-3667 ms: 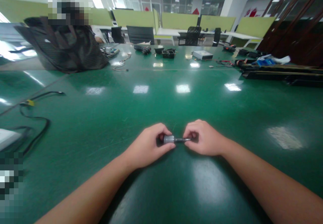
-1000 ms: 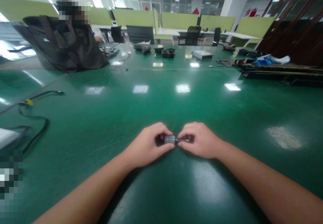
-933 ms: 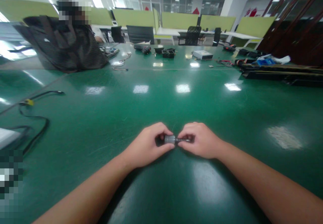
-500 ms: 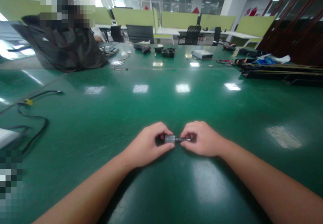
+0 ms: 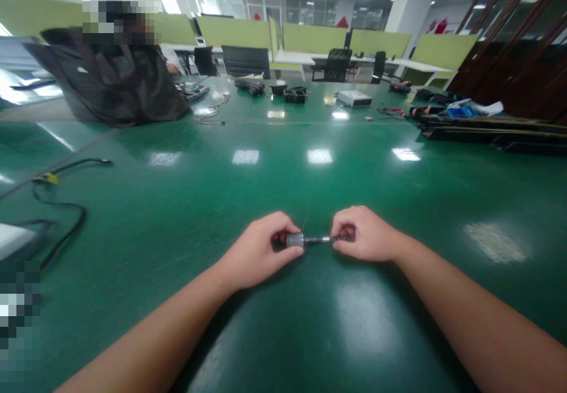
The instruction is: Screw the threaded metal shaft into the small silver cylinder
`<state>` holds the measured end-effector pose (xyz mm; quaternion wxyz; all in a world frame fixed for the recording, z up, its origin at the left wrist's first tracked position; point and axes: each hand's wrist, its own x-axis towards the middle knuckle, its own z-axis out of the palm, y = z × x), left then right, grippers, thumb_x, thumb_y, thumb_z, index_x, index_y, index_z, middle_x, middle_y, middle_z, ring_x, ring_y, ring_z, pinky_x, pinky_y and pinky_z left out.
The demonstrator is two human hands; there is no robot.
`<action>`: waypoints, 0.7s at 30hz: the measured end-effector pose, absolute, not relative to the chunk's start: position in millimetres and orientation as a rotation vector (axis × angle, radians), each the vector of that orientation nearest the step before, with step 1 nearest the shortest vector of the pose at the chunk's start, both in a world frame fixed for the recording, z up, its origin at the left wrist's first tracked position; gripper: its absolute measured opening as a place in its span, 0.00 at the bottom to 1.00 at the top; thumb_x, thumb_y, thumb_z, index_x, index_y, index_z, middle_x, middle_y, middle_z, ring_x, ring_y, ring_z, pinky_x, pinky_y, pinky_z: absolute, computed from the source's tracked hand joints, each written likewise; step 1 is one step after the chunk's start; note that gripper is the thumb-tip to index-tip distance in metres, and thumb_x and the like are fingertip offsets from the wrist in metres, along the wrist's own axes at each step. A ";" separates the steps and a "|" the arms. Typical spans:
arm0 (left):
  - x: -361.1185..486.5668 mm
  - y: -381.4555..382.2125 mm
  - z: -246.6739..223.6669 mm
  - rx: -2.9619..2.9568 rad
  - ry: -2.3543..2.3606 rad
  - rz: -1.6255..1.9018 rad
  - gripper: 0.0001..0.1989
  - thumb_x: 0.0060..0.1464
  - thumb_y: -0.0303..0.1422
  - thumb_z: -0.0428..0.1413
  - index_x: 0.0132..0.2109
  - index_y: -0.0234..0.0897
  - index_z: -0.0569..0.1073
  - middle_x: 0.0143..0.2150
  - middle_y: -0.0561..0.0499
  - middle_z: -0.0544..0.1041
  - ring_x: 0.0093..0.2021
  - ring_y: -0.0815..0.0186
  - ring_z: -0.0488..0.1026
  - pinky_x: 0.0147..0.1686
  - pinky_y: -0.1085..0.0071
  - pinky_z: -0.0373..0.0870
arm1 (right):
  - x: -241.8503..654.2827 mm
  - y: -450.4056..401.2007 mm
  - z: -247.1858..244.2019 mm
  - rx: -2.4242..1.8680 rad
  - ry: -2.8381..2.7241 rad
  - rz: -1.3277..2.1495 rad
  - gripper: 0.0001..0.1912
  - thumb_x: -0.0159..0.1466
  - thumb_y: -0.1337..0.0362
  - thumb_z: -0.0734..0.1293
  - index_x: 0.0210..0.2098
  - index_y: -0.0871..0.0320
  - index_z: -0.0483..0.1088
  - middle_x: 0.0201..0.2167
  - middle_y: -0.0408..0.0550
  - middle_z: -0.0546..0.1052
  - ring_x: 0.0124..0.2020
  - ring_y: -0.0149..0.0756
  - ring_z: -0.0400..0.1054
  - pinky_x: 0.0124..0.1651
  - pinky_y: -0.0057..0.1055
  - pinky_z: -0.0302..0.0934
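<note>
My left hand is closed, with thumb and fingertips pinching a short grey metal cylinder just over the green tabletop. A thin metal rod runs right from the cylinder's end face, roughly level. My right hand pinches the rod's far end, where a dark, spiral-grooved stretch shows between the fingers, like a drill bit. The tip inside the right hand is partly hidden. Whether rod and cylinder are fixed together I cannot tell.
A dark bag stands at the far left, with a person behind it. Black cables lie on the left. A flat silver box and several small parts sit at the back. Long black bars lie at the back right.
My right hand has moved right, away from the left one, and more of the rod shows between them. My left hand still holds the cylinder in almost the same place.
</note>
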<state>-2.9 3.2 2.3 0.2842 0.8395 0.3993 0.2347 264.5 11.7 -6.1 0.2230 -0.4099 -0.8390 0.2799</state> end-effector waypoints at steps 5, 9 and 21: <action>-3.6 3.4 1.4 2.253 1.069 0.629 0.08 0.56 0.35 0.63 0.41 0.38 0.75 0.38 0.52 0.75 0.36 0.65 0.73 0.37 0.69 0.68 | 257.3 10.2 -7.6 -1.117 -2.263 0.778 0.01 0.54 0.69 0.72 0.28 0.60 0.76 0.23 0.41 0.73 0.23 0.27 0.65 0.28 0.25 0.56; -3.1 2.4 0.7 2.261 1.075 0.637 0.08 0.55 0.35 0.63 0.41 0.37 0.75 0.37 0.52 0.75 0.36 0.65 0.72 0.37 0.70 0.68 | 245.6 5.2 -7.5 -1.034 -2.284 0.715 0.04 0.57 0.67 0.73 0.33 0.59 0.78 0.27 0.44 0.77 0.28 0.30 0.69 0.34 0.27 0.60; -1.0 2.1 5.1 2.276 1.047 0.634 0.09 0.58 0.37 0.61 0.43 0.38 0.77 0.37 0.51 0.75 0.36 0.65 0.72 0.37 0.70 0.68 | 237.7 -0.4 -10.3 -0.988 -2.317 0.716 0.08 0.60 0.69 0.71 0.40 0.57 0.78 0.34 0.46 0.79 0.34 0.34 0.71 0.41 0.30 0.62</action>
